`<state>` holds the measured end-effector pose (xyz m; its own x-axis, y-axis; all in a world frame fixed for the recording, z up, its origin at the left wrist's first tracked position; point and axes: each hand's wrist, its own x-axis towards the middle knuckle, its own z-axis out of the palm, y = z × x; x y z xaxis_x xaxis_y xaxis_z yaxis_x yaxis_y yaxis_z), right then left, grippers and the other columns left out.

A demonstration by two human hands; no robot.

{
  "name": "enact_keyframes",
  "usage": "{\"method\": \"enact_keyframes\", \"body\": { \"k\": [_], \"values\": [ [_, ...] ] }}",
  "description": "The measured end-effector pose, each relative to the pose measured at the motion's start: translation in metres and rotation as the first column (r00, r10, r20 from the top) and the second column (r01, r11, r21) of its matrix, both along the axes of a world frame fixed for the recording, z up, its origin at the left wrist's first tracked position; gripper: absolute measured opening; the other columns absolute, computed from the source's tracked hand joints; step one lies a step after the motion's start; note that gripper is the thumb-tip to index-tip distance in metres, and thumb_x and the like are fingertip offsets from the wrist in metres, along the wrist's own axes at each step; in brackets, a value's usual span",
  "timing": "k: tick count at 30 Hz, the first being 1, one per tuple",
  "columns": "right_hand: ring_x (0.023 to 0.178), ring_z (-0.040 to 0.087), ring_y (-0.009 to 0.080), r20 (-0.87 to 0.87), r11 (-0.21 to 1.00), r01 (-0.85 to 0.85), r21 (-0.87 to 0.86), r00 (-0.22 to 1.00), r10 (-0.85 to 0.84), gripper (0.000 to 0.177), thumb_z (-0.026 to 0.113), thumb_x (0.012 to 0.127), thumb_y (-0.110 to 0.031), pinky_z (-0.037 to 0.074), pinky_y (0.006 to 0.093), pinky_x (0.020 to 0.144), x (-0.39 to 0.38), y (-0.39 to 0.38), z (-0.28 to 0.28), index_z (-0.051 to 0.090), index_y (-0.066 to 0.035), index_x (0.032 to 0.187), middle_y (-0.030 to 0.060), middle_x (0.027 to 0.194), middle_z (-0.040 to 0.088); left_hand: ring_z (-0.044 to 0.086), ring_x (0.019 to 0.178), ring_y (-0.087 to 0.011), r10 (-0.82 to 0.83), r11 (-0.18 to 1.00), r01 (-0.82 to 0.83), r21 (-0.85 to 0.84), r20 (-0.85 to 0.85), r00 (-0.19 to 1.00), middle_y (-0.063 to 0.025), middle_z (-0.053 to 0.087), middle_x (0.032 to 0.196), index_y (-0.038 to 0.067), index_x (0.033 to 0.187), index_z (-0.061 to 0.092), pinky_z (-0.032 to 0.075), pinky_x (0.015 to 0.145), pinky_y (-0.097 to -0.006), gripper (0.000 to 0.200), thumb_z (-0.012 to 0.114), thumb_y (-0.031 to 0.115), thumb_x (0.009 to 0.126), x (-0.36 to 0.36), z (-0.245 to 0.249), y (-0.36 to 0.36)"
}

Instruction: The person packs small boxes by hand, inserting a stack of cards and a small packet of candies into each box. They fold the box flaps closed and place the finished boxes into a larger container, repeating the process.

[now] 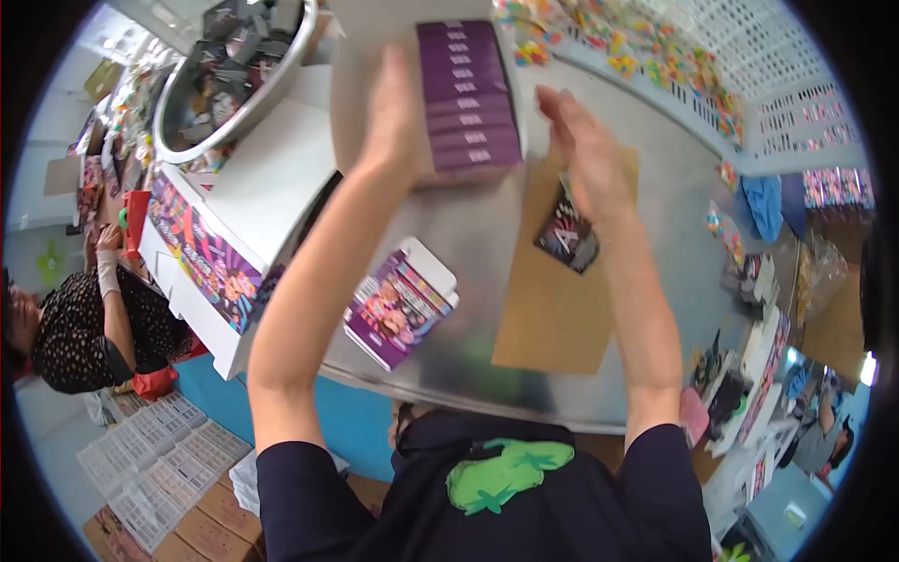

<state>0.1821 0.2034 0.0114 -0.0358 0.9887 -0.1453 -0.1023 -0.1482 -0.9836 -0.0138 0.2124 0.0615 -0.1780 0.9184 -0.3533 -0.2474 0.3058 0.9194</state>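
Note:
A white carton (370, 23) stands at the far side of the table, with a row of several small purple boxes (468, 94) packed along its right part. My left hand (393, 112) is at the carton, to the left of the row, its fingers stretched out and slightly blurred. To the right of the carton my right hand (590, 159) is held open, apart from the boxes. Below that hand a black packet (565, 232) lies on a brown cardboard sheet (548, 314). A flattened-looking purple printed box (403, 304) with a white flap rests nearer me.
The metal table (478, 225) carries a metal basin (169, 122) of dark packets at the far left and a printed white display box (211, 253) beneath it. White plastic baskets (796, 122) with colourful packets stand at the right. A co-worker (103, 318) sits at the left.

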Motion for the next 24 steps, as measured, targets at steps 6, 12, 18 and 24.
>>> {"method": "enact_keyframes", "body": {
  "k": [6,12,18,24],
  "values": [
    [0.103,0.058,0.0207,0.793,0.972,0.01,0.237,0.576,-0.199,0.04,0.07,0.086,-0.022,0.046,0.0348,0.088,0.071,-0.095,-0.005,0.062,-0.005,0.122,0.0091,0.108,0.062,0.058,0.114,-0.0205,-0.045,0.905,0.183,0.384,-0.341,0.939,-0.0151,0.057,0.129,-0.002,0.133,0.051,0.043,0.1,-0.0355,0.046,0.05,0.031,0.1,-0.024,0.01,-0.097],
    [0.092,0.06,0.028,0.838,0.853,-0.133,0.505,0.314,-0.447,0.033,0.075,0.079,-0.018,0.048,0.0385,0.083,0.058,-0.088,-0.01,0.068,-0.004,0.108,0.0118,0.091,0.062,0.062,0.1,-0.0158,-0.241,0.951,0.274,0.147,-0.204,0.949,-0.0095,0.063,0.116,-0.002,0.121,0.06,0.047,0.09,-0.0294,0.026,0.056,0.006,0.096,-0.01,-0.036,-0.171],
    [0.093,0.06,0.0286,0.849,0.875,-0.252,0.414,0.454,-0.271,0.026,0.073,0.08,-0.015,0.048,0.0372,0.084,0.07,-0.071,-0.029,0.07,-0.005,0.104,0.0102,0.098,0.065,0.055,0.114,-0.0272,-0.086,0.946,0.292,0.143,-0.756,0.649,-0.0154,0.056,0.126,-0.001,0.121,0.059,0.045,0.094,-0.0375,0.037,0.068,0.014,0.088,-0.046,-0.05,-0.214],
    [0.095,0.063,0.0213,0.725,0.82,-0.061,0.569,0.507,-0.466,0.014,0.063,0.091,-0.01,0.047,0.0299,0.085,0.108,-0.091,-0.015,0.069,-0.003,0.103,0.0086,0.1,0.068,0.033,0.134,-0.0384,-0.127,0.924,0.378,-0.065,-0.981,0.143,-0.0208,0.04,0.141,0.0,0.14,0.041,0.028,0.109,-0.0522,0.089,0.083,0.034,0.07,-0.055,-0.064,-0.228]
  ]
}}
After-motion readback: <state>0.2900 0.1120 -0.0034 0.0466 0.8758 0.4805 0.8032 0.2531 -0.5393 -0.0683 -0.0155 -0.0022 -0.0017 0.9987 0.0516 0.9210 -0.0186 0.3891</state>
